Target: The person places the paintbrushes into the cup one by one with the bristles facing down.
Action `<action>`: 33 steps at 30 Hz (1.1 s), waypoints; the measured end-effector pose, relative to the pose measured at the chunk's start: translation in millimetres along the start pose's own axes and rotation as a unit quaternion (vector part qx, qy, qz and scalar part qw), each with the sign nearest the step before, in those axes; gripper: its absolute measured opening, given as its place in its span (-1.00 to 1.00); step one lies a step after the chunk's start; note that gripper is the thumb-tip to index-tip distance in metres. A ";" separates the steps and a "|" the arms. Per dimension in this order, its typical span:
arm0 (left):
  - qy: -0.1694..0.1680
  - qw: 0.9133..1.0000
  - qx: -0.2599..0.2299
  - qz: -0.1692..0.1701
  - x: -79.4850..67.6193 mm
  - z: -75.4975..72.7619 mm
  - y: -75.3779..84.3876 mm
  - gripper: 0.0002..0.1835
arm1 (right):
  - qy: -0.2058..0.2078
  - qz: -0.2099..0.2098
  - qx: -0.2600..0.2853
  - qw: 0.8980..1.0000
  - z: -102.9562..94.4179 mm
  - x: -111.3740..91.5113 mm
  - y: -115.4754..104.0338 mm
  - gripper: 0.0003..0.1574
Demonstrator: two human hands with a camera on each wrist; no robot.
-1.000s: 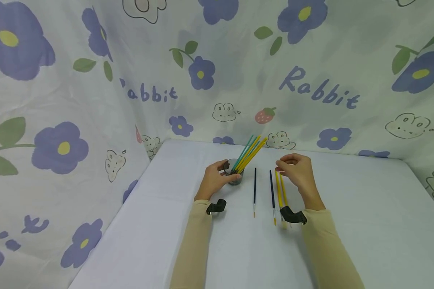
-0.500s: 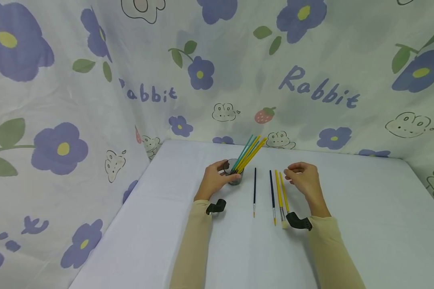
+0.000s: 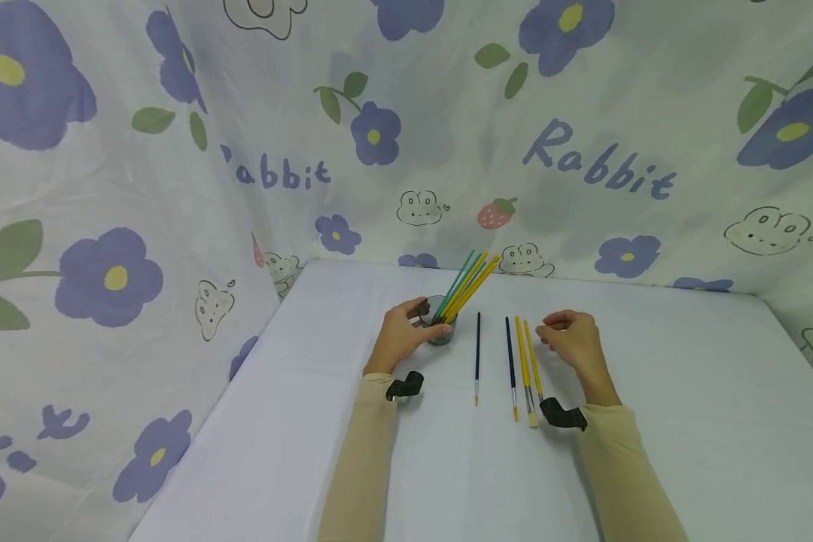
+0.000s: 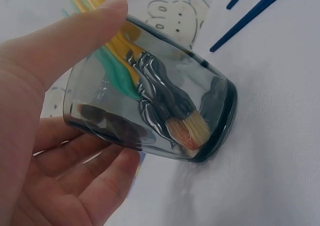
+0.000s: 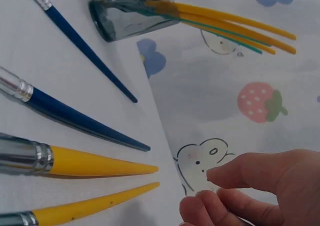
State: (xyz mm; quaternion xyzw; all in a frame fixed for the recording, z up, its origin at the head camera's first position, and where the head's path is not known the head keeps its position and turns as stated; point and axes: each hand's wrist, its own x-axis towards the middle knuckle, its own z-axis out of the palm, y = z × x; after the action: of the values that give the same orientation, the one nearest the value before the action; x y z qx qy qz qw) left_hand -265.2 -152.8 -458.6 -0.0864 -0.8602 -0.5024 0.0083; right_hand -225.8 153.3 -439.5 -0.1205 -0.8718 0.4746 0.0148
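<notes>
First, at the left, the left hand [image 3: 403, 339] grips a tinted glass [image 4: 215, 91] between thumb and fingers. Brushes [image 3: 475, 284] with yellow and green handles stand bristles-down in it, leaning rightward past its rim; their number is hard to make out, since handles overlap and the glass distorts what is inside. Just right of it, a lone dark blue brush [image 3: 477, 350] lies on the white table [image 3: 704, 361], nearer the left hand than the right. Past a gap come a second dark blue brush [image 3: 510, 360], a wide yellow brush [image 3: 523, 360] and a slim yellow brush [image 3: 534, 360], nearly parallel, bristles at the near end, handle tips toward the far edge. The right hand [image 3: 569, 339] is just right of these, its fingers loosely bent with nothing visible in them. The slim yellow brush is closest, its handle tip left of the fingertips and apart from them. A black device [image 3: 562, 414] on that wrist hides its bristles, and the right wrist view cuts off all four loose brushes' bristle ends.
</notes>
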 end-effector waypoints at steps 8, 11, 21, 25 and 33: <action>-0.003 1.000 0.000 -0.002 1.2 -0.1 -1.3 -0.01 | -0.036 0.021 -0.011 0.999 5.2 4.0 6.9 -0.59; -0.002 1.000 0.000 -0.004 1.8 -0.1 -1.9 0.00 | -0.048 0.024 -0.019 0.998 8.0 4.9 8.2 -0.60; -0.005 1.000 0.000 -0.013 3.2 0.5 -2.3 0.05 | -0.068 0.004 -0.058 0.996 13.0 4.6 12.0 -0.62; -0.004 1.000 -0.002 -0.006 3.5 0.8 -2.8 0.05 | -0.069 0.005 -0.073 0.995 14.4 4.8 11.9 -0.60; -0.002 1.000 0.004 0.001 2.6 0.7 -2.7 0.03 | -0.079 0.006 -0.120 0.990 12.7 3.3 9.3 -0.58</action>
State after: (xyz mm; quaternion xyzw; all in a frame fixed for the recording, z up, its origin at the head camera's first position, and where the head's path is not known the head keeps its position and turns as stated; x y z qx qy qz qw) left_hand -268.1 -153.1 -461.0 -0.0887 -0.8620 -0.4990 0.0076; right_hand -229.0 148.4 -454.5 -0.0891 -0.9202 0.3745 -0.0713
